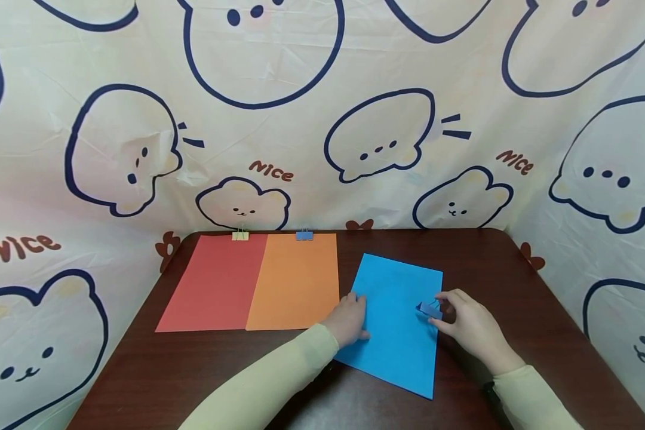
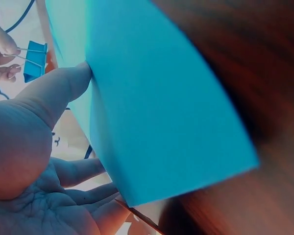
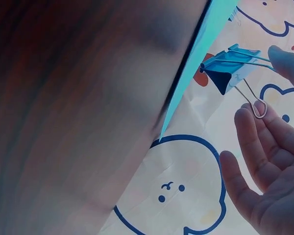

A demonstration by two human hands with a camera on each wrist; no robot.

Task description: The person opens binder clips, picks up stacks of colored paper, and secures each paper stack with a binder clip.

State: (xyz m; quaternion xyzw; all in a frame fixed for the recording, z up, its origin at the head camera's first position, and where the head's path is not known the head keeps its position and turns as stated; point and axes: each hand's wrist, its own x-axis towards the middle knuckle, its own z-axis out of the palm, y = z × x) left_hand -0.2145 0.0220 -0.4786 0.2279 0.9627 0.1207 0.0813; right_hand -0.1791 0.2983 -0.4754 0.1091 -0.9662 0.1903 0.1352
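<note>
A sheet of blue paper point(image 1: 398, 322) lies at a slant on the dark wooden table. My left hand point(image 1: 348, 319) rests at its left edge. In the left wrist view the thumb point(image 2: 71, 83) presses on the blue sheet, while the other fingers reach out straight along its edge. My right hand point(image 1: 473, 328) pinches a blue binder clip point(image 1: 430, 310) by its wire handles, thumb on one and fingers at the other. In the right wrist view the clip point(image 3: 230, 68) is close over the blue sheet, near its right edge.
Left of the blue sheet lie a red sheet point(image 1: 215, 286) and an orange sheet point(image 1: 295, 286), side by side. A yellow binder clip point(image 1: 240, 236) sits at the red sheet's top edge, another blue clip point(image 1: 304, 236) at the orange one's. A patterned curtain point(image 1: 301, 137) hangs behind the table point(image 1: 478, 257).
</note>
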